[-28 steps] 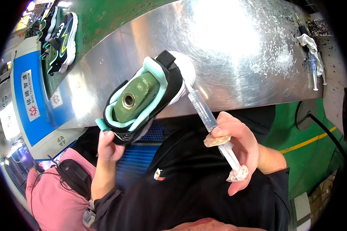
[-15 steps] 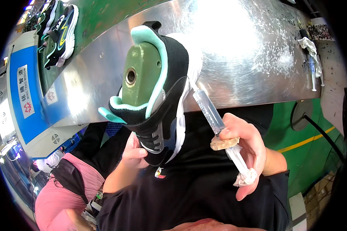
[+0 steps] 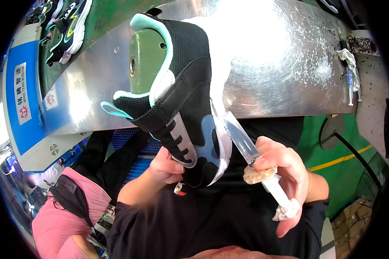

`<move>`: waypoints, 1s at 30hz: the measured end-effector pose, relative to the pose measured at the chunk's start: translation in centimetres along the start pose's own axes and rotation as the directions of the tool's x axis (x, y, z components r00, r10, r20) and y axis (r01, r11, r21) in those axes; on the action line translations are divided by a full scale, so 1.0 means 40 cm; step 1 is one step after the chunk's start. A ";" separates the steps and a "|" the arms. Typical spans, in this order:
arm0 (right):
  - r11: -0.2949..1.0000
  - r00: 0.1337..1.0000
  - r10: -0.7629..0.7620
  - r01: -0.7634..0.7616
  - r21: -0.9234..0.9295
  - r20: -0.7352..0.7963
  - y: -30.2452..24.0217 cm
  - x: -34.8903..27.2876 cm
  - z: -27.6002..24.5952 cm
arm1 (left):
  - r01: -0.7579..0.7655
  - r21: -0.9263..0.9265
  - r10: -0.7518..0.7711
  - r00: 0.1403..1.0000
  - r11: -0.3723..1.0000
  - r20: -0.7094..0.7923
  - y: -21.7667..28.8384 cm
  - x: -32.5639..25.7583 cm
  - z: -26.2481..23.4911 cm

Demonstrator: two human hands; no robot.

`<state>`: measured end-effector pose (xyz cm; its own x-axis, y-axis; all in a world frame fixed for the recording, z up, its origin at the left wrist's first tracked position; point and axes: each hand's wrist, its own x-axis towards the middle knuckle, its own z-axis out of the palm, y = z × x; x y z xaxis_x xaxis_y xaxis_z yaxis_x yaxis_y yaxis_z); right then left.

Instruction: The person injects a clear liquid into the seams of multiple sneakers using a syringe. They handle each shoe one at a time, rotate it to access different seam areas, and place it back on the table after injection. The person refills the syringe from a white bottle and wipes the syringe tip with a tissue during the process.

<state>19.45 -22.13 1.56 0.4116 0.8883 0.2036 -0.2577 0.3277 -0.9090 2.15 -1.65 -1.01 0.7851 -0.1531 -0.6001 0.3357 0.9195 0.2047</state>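
A black shoe (image 3: 190,93) with turquoise lining, a grey lace panel and a white sole is tilted up in front of me. Inside its opening sits a green shoe last (image 3: 146,58) with a round hole. My left hand (image 3: 167,167) grips the shoe by its toe end, fingers partly hidden beneath. In my right hand (image 3: 285,172) is a clear syringe (image 3: 242,138), its flange wrapped in tan material and its plunger end in white wrapping. The thumb is at the plunger end. The syringe's tip meets the edge between the sole and upper.
A shiny metal table (image 3: 285,64) with white residue spans the far side. More syringes (image 3: 350,82) lie at its right end. Finished-looking shoes (image 3: 69,32) stand on a green belt at far left, beside a blue-and-white machine housing (image 3: 23,93). A person in pink (image 3: 73,203) is at left.
The shoe has turned so more of its side and blue patch face me, and its heel has risen. My right hand and the syringe have shifted slightly right and nearer.
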 end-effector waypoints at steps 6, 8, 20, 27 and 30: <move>0.987 0.988 0.151 -0.151 0.058 -0.005 -0.083 -0.009 0.015 | 0.076 -0.084 -0.065 0.991 0.994 0.119 -0.004 0.021 -0.014; 0.974 0.976 0.219 -0.219 0.065 0.002 -0.113 -0.024 0.012 | 0.076 -0.149 -0.044 0.977 0.986 0.210 -0.025 0.023 -0.042; 0.919 0.939 0.343 -0.343 -0.196 -0.036 -0.296 -0.111 0.016 | 0.321 -0.125 -0.276 0.918 0.939 0.284 -0.047 0.140 0.059; 0.906 0.958 0.184 -0.251 -0.339 -0.219 -0.326 -0.152 0.047 | 0.173 -0.074 -0.108 0.842 0.982 0.529 -0.055 0.240 0.132; 0.917 0.969 0.119 -0.191 -0.349 -0.217 -0.314 -0.168 0.039 | 0.115 -0.043 -0.072 0.830 0.992 0.554 -0.063 0.271 0.148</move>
<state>18.55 -31.70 12.18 0.5579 0.8298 0.0097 -0.0099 0.0184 -0.9998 12.89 -7.77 -3.44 0.9154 -0.3937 -0.0844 0.4009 0.9106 0.1009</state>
